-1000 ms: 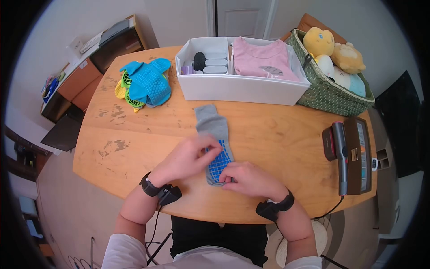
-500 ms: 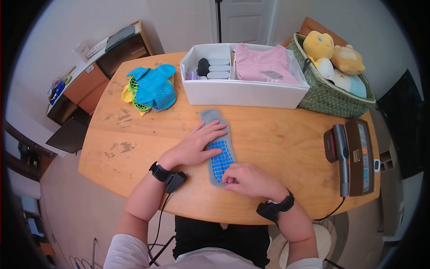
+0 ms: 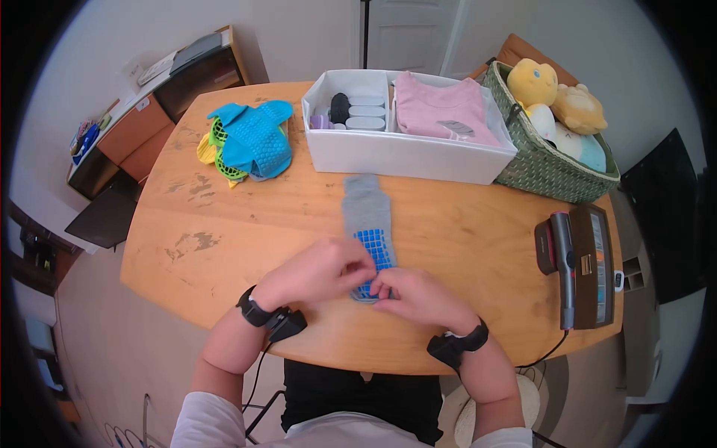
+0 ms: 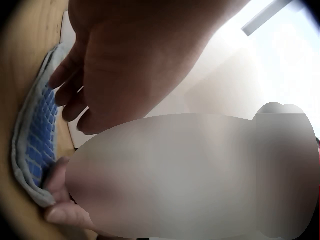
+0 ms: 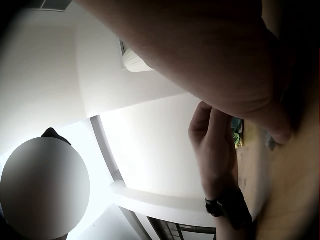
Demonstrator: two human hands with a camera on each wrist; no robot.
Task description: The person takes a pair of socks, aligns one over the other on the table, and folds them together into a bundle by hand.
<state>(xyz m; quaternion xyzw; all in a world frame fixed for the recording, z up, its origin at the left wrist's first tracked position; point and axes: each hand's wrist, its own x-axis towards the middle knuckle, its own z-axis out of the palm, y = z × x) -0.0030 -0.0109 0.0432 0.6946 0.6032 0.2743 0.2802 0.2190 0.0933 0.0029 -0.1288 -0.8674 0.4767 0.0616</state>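
From the head camera, a grey sock (image 3: 366, 205) with a blue grid lies lengthwise on the worktop (image 3: 463, 231), its far end near the white box (image 3: 407, 151). The 2 arms (image 3: 231, 340) angle inward from either side. The left hand (image 3: 321, 270) is turned palm down over the gridded part, fingers bent downward; the right hand (image 3: 417, 295) sits at the sock's near end, its knuckles up and fingers curled.

From the left wrist, the left hand's fingers are loosely bent and slightly apart beside the sock, its grip pinching nothing; contact is unclear. Below, the right hand's grip pinches the sock's edge between thumb and finger.

From the right wrist, the right hand is dark and close, and its grip cannot be told here; the left hand shows beyond it.
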